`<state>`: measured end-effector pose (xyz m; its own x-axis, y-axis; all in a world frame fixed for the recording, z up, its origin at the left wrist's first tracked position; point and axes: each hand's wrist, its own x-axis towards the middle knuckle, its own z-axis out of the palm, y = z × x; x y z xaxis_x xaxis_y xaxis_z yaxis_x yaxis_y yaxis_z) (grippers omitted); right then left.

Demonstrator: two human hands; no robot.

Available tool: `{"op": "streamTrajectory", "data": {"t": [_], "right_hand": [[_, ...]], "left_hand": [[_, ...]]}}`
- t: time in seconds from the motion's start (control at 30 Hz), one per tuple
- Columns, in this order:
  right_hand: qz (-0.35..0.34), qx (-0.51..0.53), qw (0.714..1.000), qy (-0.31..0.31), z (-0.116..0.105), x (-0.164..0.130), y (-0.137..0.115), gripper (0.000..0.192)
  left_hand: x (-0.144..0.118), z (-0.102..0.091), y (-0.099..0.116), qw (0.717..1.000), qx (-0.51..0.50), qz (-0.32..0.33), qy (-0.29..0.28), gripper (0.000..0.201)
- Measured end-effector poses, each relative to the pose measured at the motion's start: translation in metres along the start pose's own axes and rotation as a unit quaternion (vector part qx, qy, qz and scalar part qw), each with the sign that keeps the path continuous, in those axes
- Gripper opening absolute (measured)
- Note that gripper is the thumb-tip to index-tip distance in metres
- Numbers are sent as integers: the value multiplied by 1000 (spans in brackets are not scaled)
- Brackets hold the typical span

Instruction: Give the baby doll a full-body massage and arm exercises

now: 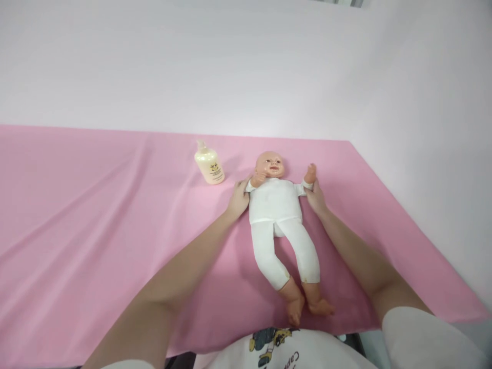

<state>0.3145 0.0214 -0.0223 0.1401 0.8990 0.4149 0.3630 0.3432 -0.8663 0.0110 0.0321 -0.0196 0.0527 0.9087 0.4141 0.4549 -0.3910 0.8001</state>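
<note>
Pink cloth [96, 215] covers the table in front of us, lying in soft creases that run off to the left, with a pale wall behind it. On this cloth a baby doll [274, 205] lies on its back, a little right of the middle, its head toward the wall and its bare feet toward us. It wears a white one-piece suit; its legs stretch down and slightly to the right, and the two feet sit close together near the table's near edge.

Our left hand [239, 197] rests at the doll's shoulder on our left, where the doll's small hand is bent up toward its chin. The fingers lie together against the white sleeve; whether they pinch the fabric or only press on it we cannot tell. Our right hand [315, 197] holds the doll's other arm, which points up toward the wall, and the fingers are curled around it at the wrist, just below the doll's raised hand.

A cream-coloured pump bottle [209, 165] stands on the cloth near the doll's head, to the left of it and apart from our left hand. Both our forearms are bare.
</note>
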Motion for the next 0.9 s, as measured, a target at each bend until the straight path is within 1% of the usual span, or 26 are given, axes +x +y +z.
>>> {"op": "streamTrajectory", "data": {"t": [0.07, 0.13, 0.27, 0.37, 0.43, 0.53, 0.63, 0.7, 0.73, 0.8, 0.87, 0.9], "right_hand": [[-2, -29, 1000, -10, 4, -1, -2, 59], [-30, -64, 997, -33, 7, -2, -2, 53], [-104, -123, 983, -87, 13, -5, -1, 59], [-110, -108, 984, -95, 15, -8, -4, 58], [-88, -65, 990, -89, 15, -9, -7, 54], [-3, 3, 999, -48, 13, -8, -10, 48], [91, 59, 994, 12, 9, -5, -9, 50], [138, 100, 985, 38, 6, -2, -7, 55], [152, 117, 980, 42, 5, 0, -6, 59], [158, 128, 978, 41, 3, 1, -4, 70], [141, 106, 984, 35, 3, 2, -4, 78], [130, 88, 987, 30, 3, 2, -4, 80]], "left_hand": [[2, 2, -6, 1000, 19, -3, -5, 64], [3, 5, -10, 1000, 25, 11, -14, 65], [4, 4, -12, 997, 47, 43, -48, 63], [4, 2, -12, 994, 52, 56, -79, 65], [4, 0, -13, 994, 37, 62, -87, 65], [6, 0, -16, 997, -20, 43, -66, 56], [8, 2, -20, 995, -90, -25, -25, 46], [9, 3, -23, 990, -126, -69, 5, 45], [9, 4, -24, 986, -141, -85, 19, 47], [10, 5, -27, 980, -164, -103, 36, 52], [11, 4, -28, 979, -169, -109, 41, 57], [11, 4, -28, 980, -163, -109, 41, 59]]}}
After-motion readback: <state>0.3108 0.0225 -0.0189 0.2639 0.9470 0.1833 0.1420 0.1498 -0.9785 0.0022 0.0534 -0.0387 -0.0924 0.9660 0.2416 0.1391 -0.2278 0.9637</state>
